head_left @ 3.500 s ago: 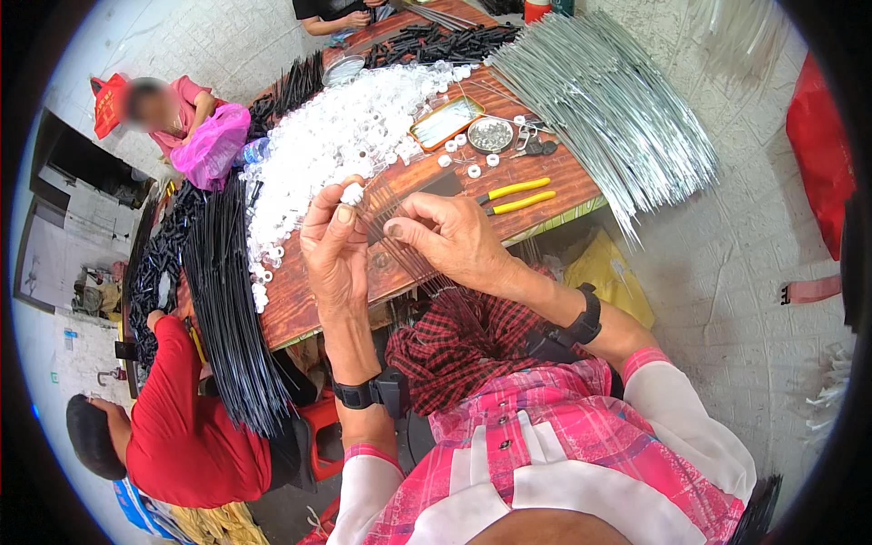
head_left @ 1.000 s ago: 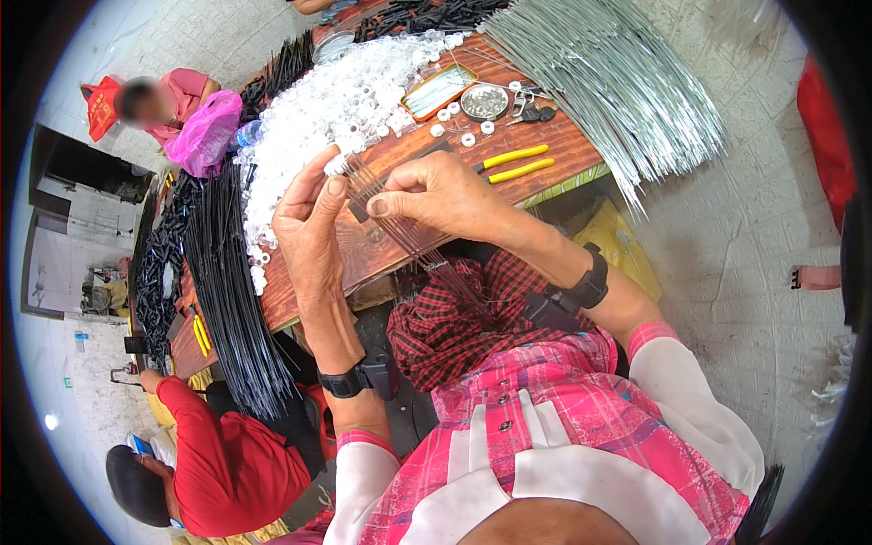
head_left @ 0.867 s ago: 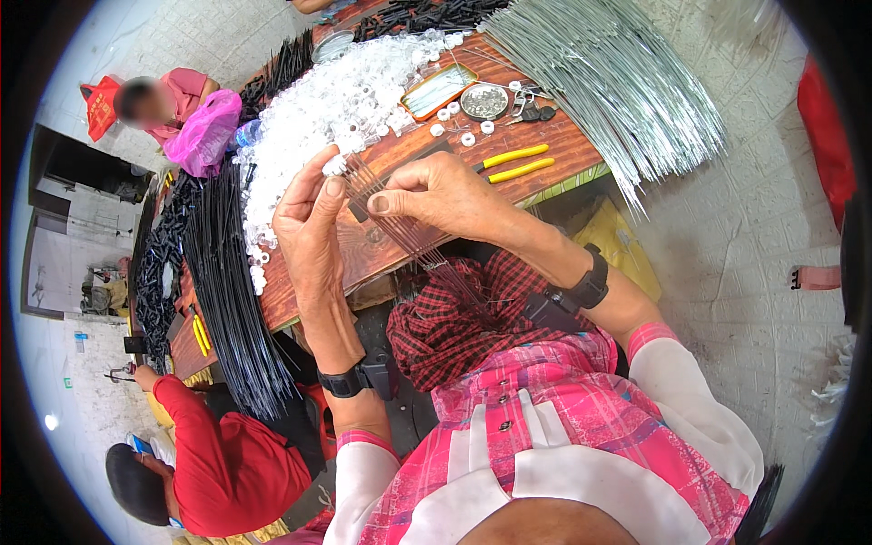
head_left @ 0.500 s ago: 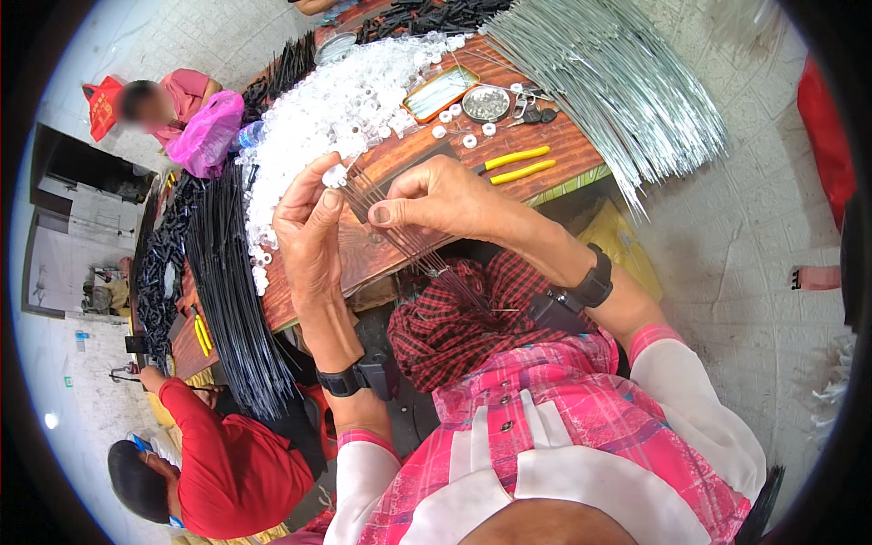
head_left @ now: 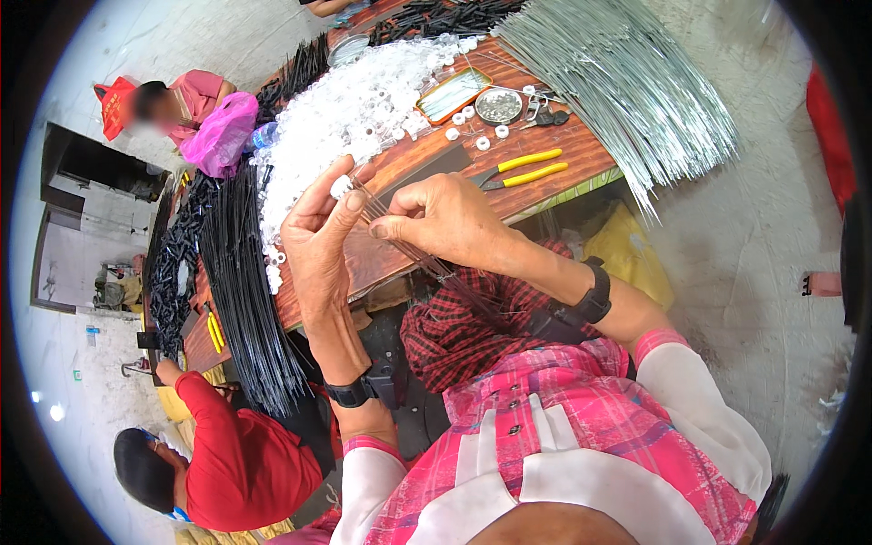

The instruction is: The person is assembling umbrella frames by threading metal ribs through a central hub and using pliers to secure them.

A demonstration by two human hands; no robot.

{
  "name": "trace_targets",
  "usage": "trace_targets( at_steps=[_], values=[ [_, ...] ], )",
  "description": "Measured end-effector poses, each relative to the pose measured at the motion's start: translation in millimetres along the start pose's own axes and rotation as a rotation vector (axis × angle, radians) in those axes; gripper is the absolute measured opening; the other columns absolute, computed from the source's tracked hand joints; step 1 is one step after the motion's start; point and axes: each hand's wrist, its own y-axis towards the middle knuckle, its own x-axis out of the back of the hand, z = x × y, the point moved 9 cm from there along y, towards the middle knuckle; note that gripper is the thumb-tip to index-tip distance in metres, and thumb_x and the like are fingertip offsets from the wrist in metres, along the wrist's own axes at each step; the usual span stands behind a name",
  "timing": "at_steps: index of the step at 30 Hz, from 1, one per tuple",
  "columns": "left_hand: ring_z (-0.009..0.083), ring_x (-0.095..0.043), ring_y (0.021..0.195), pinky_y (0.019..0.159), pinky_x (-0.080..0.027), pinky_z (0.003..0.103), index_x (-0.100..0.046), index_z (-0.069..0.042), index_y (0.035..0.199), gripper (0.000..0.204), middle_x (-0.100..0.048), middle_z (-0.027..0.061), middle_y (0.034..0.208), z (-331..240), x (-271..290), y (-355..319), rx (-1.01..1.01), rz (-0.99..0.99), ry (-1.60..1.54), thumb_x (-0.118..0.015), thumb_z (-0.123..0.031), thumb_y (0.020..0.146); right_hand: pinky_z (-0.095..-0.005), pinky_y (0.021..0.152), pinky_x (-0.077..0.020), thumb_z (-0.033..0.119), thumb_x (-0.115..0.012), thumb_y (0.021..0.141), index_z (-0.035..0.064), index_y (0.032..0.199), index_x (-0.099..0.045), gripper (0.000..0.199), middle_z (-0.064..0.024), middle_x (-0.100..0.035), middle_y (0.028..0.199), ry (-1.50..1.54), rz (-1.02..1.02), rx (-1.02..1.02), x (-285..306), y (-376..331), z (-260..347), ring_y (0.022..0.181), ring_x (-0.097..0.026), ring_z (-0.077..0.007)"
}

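Note:
My left hand [head_left: 320, 234] is raised over the wooden table [head_left: 545, 186], its thumb and fingers pinching a small white plastic ring [head_left: 340, 188]. My right hand [head_left: 440, 218] sits just to the right of it, fingers closed on a bundle of thin metal wires [head_left: 427, 263] that run down toward my lap. The wire tips meet the white ring between both hands. A large heap of the same white rings [head_left: 350, 113] lies on the table beyond my left hand.
Yellow-handled pliers [head_left: 522, 171], a round metal dish [head_left: 499, 105] and a flat tin [head_left: 452, 93] lie on the table. A fan of silver wires [head_left: 627, 82] spreads at right, black rods [head_left: 241, 282] at left. A person in red [head_left: 227, 454] and one in pink [head_left: 186, 100] are nearby.
Both hands have stayed close together at the ring and wires; my fingers shifted slightly. The view has drifted a little, nothing taken up or let go.

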Motion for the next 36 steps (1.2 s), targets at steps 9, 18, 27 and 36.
trace_targets(
  at_steps=[9, 18, 27, 36],
  values=[
    [0.0113, -0.064, 0.09, 0.084, -0.049, 0.024, -0.06, 0.004, 0.127, 0.048, -0.071, 0.0181, 0.106, -2, 1, 4, -0.025, 0.016, -0.005, -0.076, -0.004, 0.083, -0.0374, 0.058, -0.0469, 0.031, -0.073, 0.084, 0.0063, 0.085, -0.069, 0.025, -0.0106, -0.067, 0.071, -0.177, -0.24, 0.295, 13, -21, 22, 0.065, -0.065, -0.0275],
    [0.0163, -0.067, 0.099, 0.09, -0.05, 0.027, -0.058, 0.005, 0.129, 0.05, -0.069, 0.0211, 0.111, 2, 4, 5, -0.011, 0.058, -0.02, -0.075, -0.002, 0.082, -0.0346, 0.057, -0.0453, 0.029, -0.071, 0.086, 0.0053, 0.083, -0.069, 0.025, -0.0085, -0.066, 0.068, 0.01, -0.104, 0.056, 5, -12, -4, 0.06, -0.062, -0.0196],
    [0.0212, -0.066, 0.105, 0.093, -0.051, 0.032, -0.059, 0.007, 0.126, 0.048, -0.069, 0.0202, 0.112, -3, -8, 8, -0.061, 0.144, -0.039, -0.074, 0.001, 0.081, -0.0338, 0.056, -0.0442, 0.031, -0.069, 0.089, 0.0025, 0.084, -0.07, 0.029, -0.0075, -0.066, 0.066, 0.091, 0.023, 0.04, -2, -1, -19, 0.059, -0.06, -0.0143],
    [0.0167, -0.066, 0.095, 0.086, -0.052, 0.026, -0.057, 0.004, 0.125, 0.049, -0.068, 0.0186, 0.113, 16, -2, 11, 0.013, 0.098, -0.287, -0.076, 0.0, 0.08, -0.0386, 0.056, -0.0457, 0.028, -0.07, 0.087, 0.0066, 0.083, -0.069, 0.022, -0.0117, -0.065, 0.069, -0.064, -0.157, 0.194, 9, -14, 0, 0.065, -0.065, -0.0271]
  ],
)
